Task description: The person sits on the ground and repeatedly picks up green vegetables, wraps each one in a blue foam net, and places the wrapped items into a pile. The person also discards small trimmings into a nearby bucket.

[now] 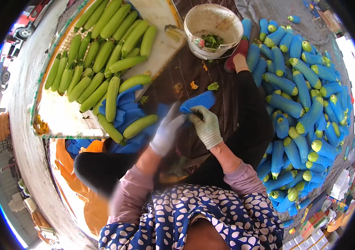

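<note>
My right hand [205, 125], in a pale knitted glove, pinches a blue foam net sleeve [198, 101] between thumb and fingers. Just left of it, my left hand [167, 129], in a whitish glove, is blurred, its fingers apart near the sleeve's lower end; nothing shows in it. Bare green zucchini [104, 57] lie in rows on a white foam board at the upper left. More blue sleeves [127, 107] are heaped by the board's corner, with a loose zucchini [140, 126] on them. To the right is a large pile of zucchini in blue net sleeves [285, 104].
A dirty white bucket [213, 34] with green leaves inside stands ahead, beside my foot. Yellow petals [193, 85] and a leaf [213, 86] lie on the dark quilted cloth [165, 90]. An orange sheet [77, 187] is at the lower left. Cartons [313, 225] stand at the lower right.
</note>
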Tool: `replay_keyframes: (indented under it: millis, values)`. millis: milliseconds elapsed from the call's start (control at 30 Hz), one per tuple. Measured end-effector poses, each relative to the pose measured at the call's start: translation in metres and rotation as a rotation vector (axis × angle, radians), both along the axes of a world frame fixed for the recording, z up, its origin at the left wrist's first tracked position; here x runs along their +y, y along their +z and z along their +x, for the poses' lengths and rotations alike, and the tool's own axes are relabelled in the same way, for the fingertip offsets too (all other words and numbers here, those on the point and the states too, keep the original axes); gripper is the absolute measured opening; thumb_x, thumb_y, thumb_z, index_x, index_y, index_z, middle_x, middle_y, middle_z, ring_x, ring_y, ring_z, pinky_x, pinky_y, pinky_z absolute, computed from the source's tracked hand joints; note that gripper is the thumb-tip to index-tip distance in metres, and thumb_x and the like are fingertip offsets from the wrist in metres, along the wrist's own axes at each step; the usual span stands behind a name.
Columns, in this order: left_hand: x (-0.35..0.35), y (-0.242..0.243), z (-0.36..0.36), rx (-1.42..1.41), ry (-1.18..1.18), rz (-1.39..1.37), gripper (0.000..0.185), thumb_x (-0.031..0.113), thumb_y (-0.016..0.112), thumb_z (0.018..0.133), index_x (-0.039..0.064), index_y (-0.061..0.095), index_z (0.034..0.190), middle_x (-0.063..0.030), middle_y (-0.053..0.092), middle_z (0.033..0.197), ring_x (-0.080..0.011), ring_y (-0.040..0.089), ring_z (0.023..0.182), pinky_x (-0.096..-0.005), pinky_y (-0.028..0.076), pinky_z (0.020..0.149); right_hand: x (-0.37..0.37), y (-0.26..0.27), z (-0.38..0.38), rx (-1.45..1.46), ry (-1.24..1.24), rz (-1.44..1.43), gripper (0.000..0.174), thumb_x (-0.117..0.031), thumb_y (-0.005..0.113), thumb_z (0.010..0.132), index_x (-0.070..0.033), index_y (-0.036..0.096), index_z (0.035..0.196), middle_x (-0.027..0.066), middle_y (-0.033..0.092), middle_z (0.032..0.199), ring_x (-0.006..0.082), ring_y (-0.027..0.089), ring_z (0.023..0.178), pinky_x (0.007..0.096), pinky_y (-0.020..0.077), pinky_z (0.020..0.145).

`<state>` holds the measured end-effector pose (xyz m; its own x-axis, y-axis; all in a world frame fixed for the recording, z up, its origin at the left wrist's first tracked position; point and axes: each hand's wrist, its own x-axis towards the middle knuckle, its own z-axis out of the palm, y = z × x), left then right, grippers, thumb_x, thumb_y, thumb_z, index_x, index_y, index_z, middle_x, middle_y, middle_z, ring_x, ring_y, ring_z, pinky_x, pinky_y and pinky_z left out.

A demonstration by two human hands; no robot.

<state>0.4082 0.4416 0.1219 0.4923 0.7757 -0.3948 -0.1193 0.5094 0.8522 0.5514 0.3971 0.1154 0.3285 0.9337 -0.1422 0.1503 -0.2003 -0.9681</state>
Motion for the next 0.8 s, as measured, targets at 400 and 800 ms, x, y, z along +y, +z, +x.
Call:
replay_keyframes:
  millis: [400,800]
  values:
    - [-0.044,0.02,-0.04,-0.139,0.04,0.074,0.026,0.012,0.053,0.089,0.005,0.057,0.113,-0.0098,0.064,0.093,-0.0198,0.063,0.082,-0.0331,0.054,0.072,-0.065,0.104,-0.057,1.052,0.282,0.345,0.013,-0.01,0.061,0.088,-0.001,0.062,0.098,0.0034,0.064,0.086,0.0097,0.06,0.082,0.0238,0.0484,0.072]
    - [-0.057,0.049,0.047,0.368,-0.118,0.599,0.023,0.015,0.071,0.079,0.002,0.06,0.094,-0.0186,0.063,0.074,-0.0283,0.066,0.065,-0.0366,0.052,0.062,0.008,-0.032,0.056,-0.569,0.478,0.157,0.03,-0.012,0.059,0.082,-0.005,0.06,0.112,0.0141,0.058,0.12,0.0272,0.053,0.113,0.0363,0.0413,0.098]
